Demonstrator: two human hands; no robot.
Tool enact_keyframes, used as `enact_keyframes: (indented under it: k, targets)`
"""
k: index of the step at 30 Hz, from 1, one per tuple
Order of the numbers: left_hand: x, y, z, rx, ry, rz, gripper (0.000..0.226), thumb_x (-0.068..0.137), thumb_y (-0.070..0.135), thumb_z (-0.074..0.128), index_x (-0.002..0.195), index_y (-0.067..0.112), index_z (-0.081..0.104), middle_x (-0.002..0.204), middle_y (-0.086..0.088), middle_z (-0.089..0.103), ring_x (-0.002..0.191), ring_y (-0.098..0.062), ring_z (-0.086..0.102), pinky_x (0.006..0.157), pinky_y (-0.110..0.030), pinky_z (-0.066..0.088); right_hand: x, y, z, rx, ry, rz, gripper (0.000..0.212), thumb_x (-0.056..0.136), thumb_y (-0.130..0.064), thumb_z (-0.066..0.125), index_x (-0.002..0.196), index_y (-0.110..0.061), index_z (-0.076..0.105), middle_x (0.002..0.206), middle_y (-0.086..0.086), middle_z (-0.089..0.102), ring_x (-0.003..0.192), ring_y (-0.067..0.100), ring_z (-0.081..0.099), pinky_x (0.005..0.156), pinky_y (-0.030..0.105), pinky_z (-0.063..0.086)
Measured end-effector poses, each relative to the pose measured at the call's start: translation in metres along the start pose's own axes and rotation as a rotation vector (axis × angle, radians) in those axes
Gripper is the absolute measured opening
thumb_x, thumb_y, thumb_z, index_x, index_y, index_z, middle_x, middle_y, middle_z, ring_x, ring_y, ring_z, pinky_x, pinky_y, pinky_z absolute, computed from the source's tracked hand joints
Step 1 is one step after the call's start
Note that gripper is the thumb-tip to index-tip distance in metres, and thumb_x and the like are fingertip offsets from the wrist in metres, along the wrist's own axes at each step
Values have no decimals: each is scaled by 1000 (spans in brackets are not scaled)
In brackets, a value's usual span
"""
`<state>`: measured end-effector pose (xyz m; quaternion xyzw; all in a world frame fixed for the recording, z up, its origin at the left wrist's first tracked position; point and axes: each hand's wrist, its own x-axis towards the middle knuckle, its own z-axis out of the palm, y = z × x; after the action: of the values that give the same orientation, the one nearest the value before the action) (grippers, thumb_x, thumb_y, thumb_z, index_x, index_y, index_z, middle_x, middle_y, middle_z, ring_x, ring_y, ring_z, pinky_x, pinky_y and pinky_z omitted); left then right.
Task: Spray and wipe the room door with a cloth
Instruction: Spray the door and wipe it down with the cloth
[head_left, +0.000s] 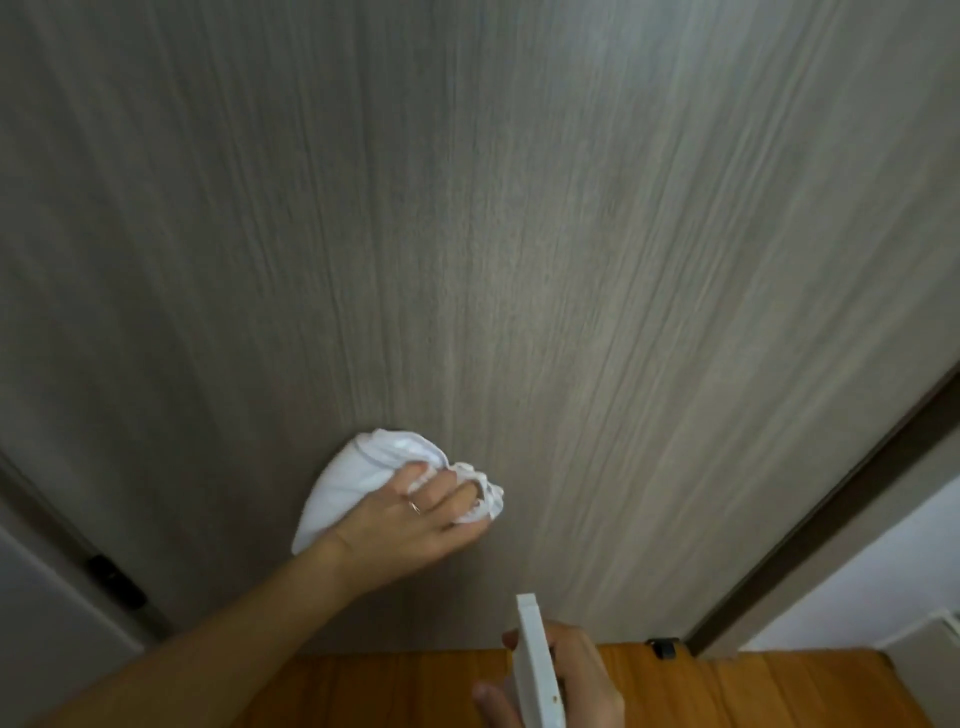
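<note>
A grey wood-grain room door (519, 234) fills most of the view. Low on the door, my left hand (410, 525) presses a bunched white cloth (358, 478) flat against the surface; a ring shows on one finger. At the bottom of the view, my right hand (582, 680) grips a white spray bottle (537, 670), whose nozzle points up toward the door. The bottle's lower body is cut off by the frame's edge.
A dark door frame (810, 525) runs along the right side, with a white wall (883, 566) beyond it. A black hinge or latch plate (117, 579) sits at the door's left edge. An orange-brown wooden floor (727, 691) lies below, with a small black door stop (664, 647).
</note>
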<state>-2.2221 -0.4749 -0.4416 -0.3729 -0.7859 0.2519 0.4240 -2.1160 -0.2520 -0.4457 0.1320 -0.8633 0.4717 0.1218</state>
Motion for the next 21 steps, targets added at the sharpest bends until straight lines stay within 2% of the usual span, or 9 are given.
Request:
enact_keyframes:
  k: [2, 4, 6, 11, 13, 15, 18, 21]
  targets:
    - [10, -36, -19, 50, 96, -172, 46, 86, 31, 63, 130, 25, 54, 127, -10, 47, 115, -30, 47, 95, -49, 39, 1, -2, -2, 17, 31, 4, 54, 56, -80, 68, 88, -37, 66, 82, -18, 66, 78, -2, 64, 64, 19, 55]
    - [21, -61, -31, 94, 210, -326, 36, 88, 44, 66, 120, 28, 60, 120, -9, 48, 109, -29, 50, 93, -50, 42, 3, -6, -1, 56, 72, 46, 58, 52, -83, 66, 87, -36, 66, 80, -14, 67, 75, 5, 66, 63, 27, 58]
    - [25, -67, -33, 115, 259, -365, 39, 84, 53, 69, 113, 28, 63, 116, -7, 49, 105, -27, 51, 90, -50, 44, 4, -8, 2, 102, 84, 71, 66, 50, -86, 63, 93, -36, 63, 78, -10, 68, 72, 10, 67, 62, 33, 59]
    - [18, -48, -14, 147, 298, -468, 48, 77, 60, 71, 112, 28, 60, 115, -7, 48, 105, -27, 50, 89, -49, 43, 12, -5, 17, 27, 31, -4, 65, 54, -85, 62, 102, -42, 58, 87, -26, 65, 77, 4, 66, 62, 22, 59]
    - [11, -34, -3, 162, 298, -494, 51, 77, 62, 70, 114, 28, 58, 116, -8, 48, 106, -28, 49, 89, -48, 43, 13, -6, 23, 29, 51, -14, 65, 56, -86, 59, 103, -42, 57, 87, -26, 66, 75, 5, 66, 61, 23, 59]
    - [2, -13, 10, 153, 276, -464, 51, 79, 60, 69, 116, 27, 58, 116, -9, 48, 106, -29, 49, 88, -47, 42, 13, -7, 26, 78, 74, 6, 64, 55, -87, 58, 101, -42, 59, 86, -21, 69, 75, 7, 67, 62, 25, 59]
    - [-18, 32, 33, 85, 180, -349, 45, 81, 50, 68, 119, 28, 58, 118, -7, 49, 106, -27, 50, 85, -45, 42, 11, -7, 31, 140, 91, 13, 63, 54, -85, 61, 103, -46, 62, 103, -24, 64, 86, -1, 65, 66, 13, 53]
    - [-46, 75, 55, -19, -71, -119, 52, 77, 46, 68, 124, 27, 53, 129, -5, 46, 116, -25, 47, 91, -43, 37, 8, -9, 37, 137, 98, 28, 74, 53, -89, 56, 112, -44, 55, 87, -19, 70, 81, 3, 67, 66, 19, 55]
